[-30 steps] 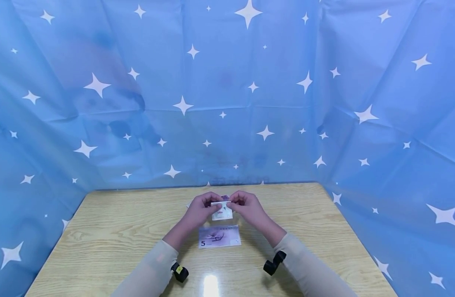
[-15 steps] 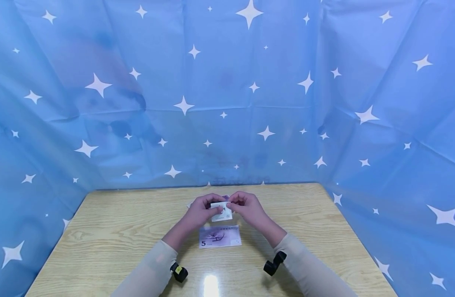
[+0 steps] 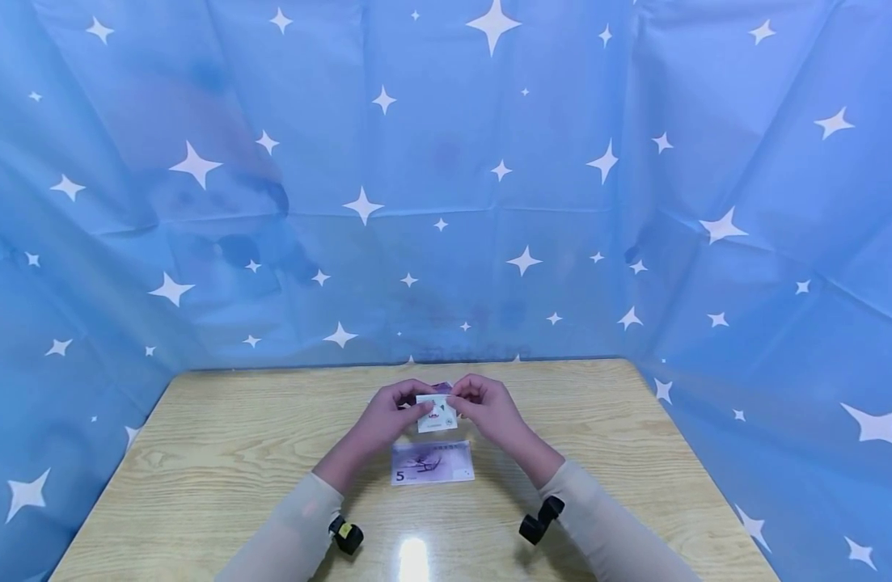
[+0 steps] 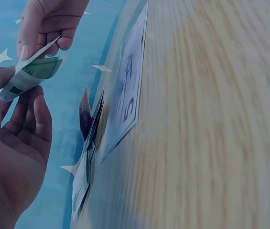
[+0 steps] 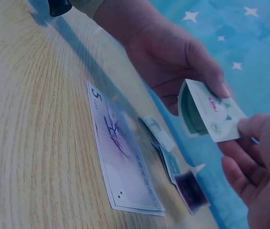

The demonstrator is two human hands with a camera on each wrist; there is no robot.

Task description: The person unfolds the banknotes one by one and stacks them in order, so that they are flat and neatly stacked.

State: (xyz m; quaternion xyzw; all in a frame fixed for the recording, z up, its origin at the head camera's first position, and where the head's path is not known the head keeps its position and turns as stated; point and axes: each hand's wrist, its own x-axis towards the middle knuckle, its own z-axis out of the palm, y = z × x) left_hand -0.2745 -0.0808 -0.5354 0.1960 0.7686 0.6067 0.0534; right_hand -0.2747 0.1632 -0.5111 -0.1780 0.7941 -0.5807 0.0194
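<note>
Both hands hold a folded pale green banknote [image 3: 438, 415] above the far half of the table. My left hand [image 3: 387, 414] pinches its left side, thumb on the near face. On the right, my right hand [image 3: 488, 406] pinches the upper corner between thumb and fingers. The right wrist view shows the note [image 5: 215, 113] bent over on itself, with a gap between its layers. Flat on the table below lies a purple banknote [image 3: 433, 464] marked 5. Behind the hands are several folded banknotes [image 5: 169, 160], partly hidden in the head view.
The light wood table [image 3: 271, 453] ends at a blue curtain [image 3: 446, 178] with white stars. A black camera is worn on each wrist. Light glares off the table's near part.
The hands stay nearly in place. The left thumb has slid over the note's face and back toward its left edge, uncovering the red print again.
</note>
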